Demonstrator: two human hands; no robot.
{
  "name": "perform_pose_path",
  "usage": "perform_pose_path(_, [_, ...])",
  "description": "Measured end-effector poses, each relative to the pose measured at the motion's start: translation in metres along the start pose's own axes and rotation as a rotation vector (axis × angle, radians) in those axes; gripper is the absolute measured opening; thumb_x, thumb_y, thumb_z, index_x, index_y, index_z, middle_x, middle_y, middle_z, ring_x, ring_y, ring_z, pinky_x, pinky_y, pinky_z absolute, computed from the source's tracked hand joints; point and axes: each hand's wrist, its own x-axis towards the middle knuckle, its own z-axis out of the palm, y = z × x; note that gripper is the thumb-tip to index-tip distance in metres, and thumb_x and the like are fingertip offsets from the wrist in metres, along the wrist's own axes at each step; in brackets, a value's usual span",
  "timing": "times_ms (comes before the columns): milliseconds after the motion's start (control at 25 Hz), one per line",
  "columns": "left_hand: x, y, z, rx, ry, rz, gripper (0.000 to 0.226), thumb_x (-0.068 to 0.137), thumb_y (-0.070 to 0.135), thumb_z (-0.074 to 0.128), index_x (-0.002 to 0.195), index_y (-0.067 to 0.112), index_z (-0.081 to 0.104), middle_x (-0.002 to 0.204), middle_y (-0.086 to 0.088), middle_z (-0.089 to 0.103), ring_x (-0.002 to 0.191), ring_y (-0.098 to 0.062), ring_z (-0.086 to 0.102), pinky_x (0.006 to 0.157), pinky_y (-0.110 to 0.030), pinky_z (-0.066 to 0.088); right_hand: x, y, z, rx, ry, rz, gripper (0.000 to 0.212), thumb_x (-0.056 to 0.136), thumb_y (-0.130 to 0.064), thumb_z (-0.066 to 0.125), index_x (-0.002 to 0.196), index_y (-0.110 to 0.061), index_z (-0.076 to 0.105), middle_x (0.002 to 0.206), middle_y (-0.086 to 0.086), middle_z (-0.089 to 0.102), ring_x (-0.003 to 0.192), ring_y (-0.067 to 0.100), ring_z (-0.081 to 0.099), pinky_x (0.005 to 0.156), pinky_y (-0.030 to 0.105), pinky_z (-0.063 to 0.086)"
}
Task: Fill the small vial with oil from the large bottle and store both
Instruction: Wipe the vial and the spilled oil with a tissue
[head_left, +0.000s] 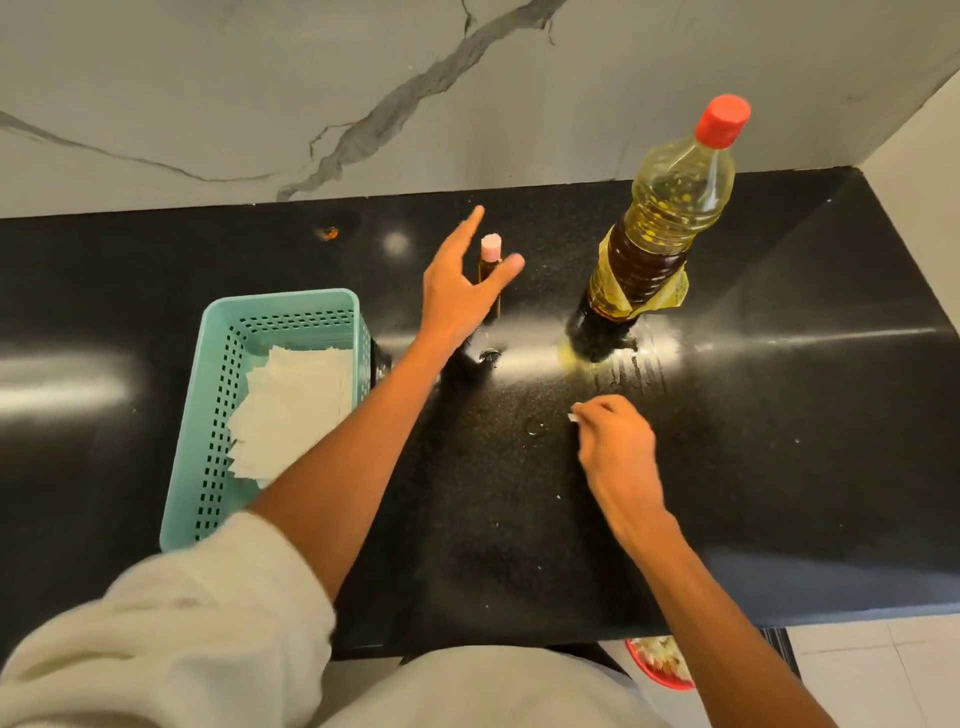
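Upright, vial, cap upward.

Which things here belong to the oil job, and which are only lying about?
Job: small amber vial with pink cap; large clear plastic oil bottle with red cap; teal perforated plastic basket, probably for storing.
Lying about: white paper napkins in the basket; red bowl below the black counter; white scrap pinched by right hand.

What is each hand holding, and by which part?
Left hand holds nothing; it is spread open by the capped vial. Right hand pinches a tiny white bit; what it is cannot be told.
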Motion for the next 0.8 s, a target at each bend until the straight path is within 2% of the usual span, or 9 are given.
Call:
perform_pose_path(120, [-0.072, 0.011, -0.015, -0.183, 0.318, -0.058, 0.039, 0.094, 0.042, 0.062, 0.131, 0.028, 0.061, 0.136, 0.008, 0.060, 0.128, -0.006, 0.053, 0.109, -0.040, 0.046, -0.028, -0.039, 0.026, -0.203, -0.127, -0.370, 0.025, 0.069, 0.004, 0.076, 0.091, -0.005, 0.072, 0.082, 0.008, 0.063, 0.080, 0.028, 0.059, 0.064, 0.035, 0.050])
perform_pose_path(200, [-0.146, 0.006, -0.024, -0.088, 0.327, 0.034, 0.026, 0.097, 0.032, 0.059, 0.122, 0.024, 0.065, 0.124, 0.007, 0.066, 0.119, -0.010, 0.061, 0.101, -0.037, 0.052, -0.056, -0.028, 0.019, -0.265, -0.189, -0.566, 0.033, 0.067, -0.001, 0.079, 0.098, -0.006, 0.069, 0.082, 0.008, 0.060, 0.078, 0.028, 0.055, 0.060, 0.037, 0.045])
perform_pose_path(240, [-0.184, -0.002, -0.029, 0.006, 0.274, 0.095, 0.024, 0.097, 0.027, 0.059, 0.120, 0.020, 0.066, 0.122, 0.004, 0.068, 0.117, -0.012, 0.062, 0.100, -0.034, 0.052, -0.053, -0.012, 0.008, -0.278, -0.186, -0.567, 0.035, 0.067, -0.001, 0.079, 0.100, -0.006, 0.069, 0.082, 0.008, 0.060, 0.077, 0.029, 0.053, 0.059, 0.040, 0.045])
perform_pose_path(400, [-0.286, -0.063, -0.046, 0.371, 0.157, 0.181, 0.026, 0.095, 0.022, 0.059, 0.111, 0.006, 0.072, 0.119, 0.003, 0.066, 0.110, -0.018, 0.067, 0.102, -0.022, 0.048, 0.001, 0.012, -0.006, -0.255, -0.028, -0.232, 0.033, 0.066, 0.013, 0.076, 0.095, -0.003, 0.073, 0.081, 0.012, 0.064, 0.080, 0.031, 0.052, 0.061, 0.041, 0.051])
perform_pose_path(480, [-0.300, -0.079, -0.049, 0.437, 0.147, 0.177, 0.026, 0.096, 0.021, 0.058, 0.109, 0.004, 0.074, 0.116, 0.003, 0.065, 0.106, -0.020, 0.068, 0.103, -0.017, 0.044, -0.022, -0.017, 0.011, -0.252, -0.202, -0.374, 0.032, 0.065, 0.010, 0.078, 0.094, -0.001, 0.070, 0.082, 0.012, 0.062, 0.081, 0.026, 0.052, 0.062, 0.039, 0.051])
perform_pose_path(560, [-0.297, -0.083, -0.050, 0.467, 0.145, 0.229, 0.024, 0.096, 0.017, 0.059, 0.108, 0.002, 0.074, 0.115, -0.004, 0.069, 0.107, -0.021, 0.067, 0.105, -0.018, 0.043, -0.065, -0.026, 0.010, -0.250, -0.327, -0.633, 0.035, 0.071, 0.002, 0.079, 0.104, 0.001, 0.066, 0.088, 0.013, 0.059, 0.084, 0.027, 0.053, 0.067, 0.038, 0.051])
perform_pose_path(600, [-0.294, -0.084, -0.050, 0.477, 0.151, 0.255, 0.023, 0.095, 0.015, 0.060, 0.108, 0.001, 0.074, 0.115, -0.008, 0.070, 0.110, -0.021, 0.066, 0.105, -0.021, 0.044, -0.067, -0.020, -0.001, -0.224, -0.360, -0.616, 0.029, 0.079, -0.002, 0.075, 0.106, 0.000, 0.065, 0.088, 0.012, 0.056, 0.084, 0.028, 0.052, 0.070, 0.039, 0.049])
perform_pose_path(680, [-0.284, -0.085, -0.051, 0.490, 0.153, 0.318, 0.023, 0.095, 0.013, 0.061, 0.110, 0.000, 0.074, 0.119, -0.012, 0.070, 0.116, -0.022, 0.064, 0.107, -0.026, 0.045, -0.042, -0.009, -0.014, -0.152, -0.317, -0.303, 0.012, 0.094, -0.013, 0.060, 0.101, -0.005, 0.064, 0.091, 0.014, 0.053, 0.089, 0.030, 0.050, 0.077, 0.040, 0.043])
perform_pose_path(800, [-0.276, -0.090, -0.050, 0.514, 0.104, 0.387, 0.025, 0.097, 0.012, 0.060, 0.114, -0.001, 0.072, 0.127, -0.015, 0.066, 0.127, -0.024, 0.059, 0.110, -0.029, 0.044, -0.020, -0.029, 0.004, 0.020, -0.214, -0.100, 0.024, 0.099, -0.027, 0.045, 0.096, -0.010, 0.061, 0.100, 0.013, 0.054, 0.096, 0.032, 0.052, 0.084, 0.042, 0.046])
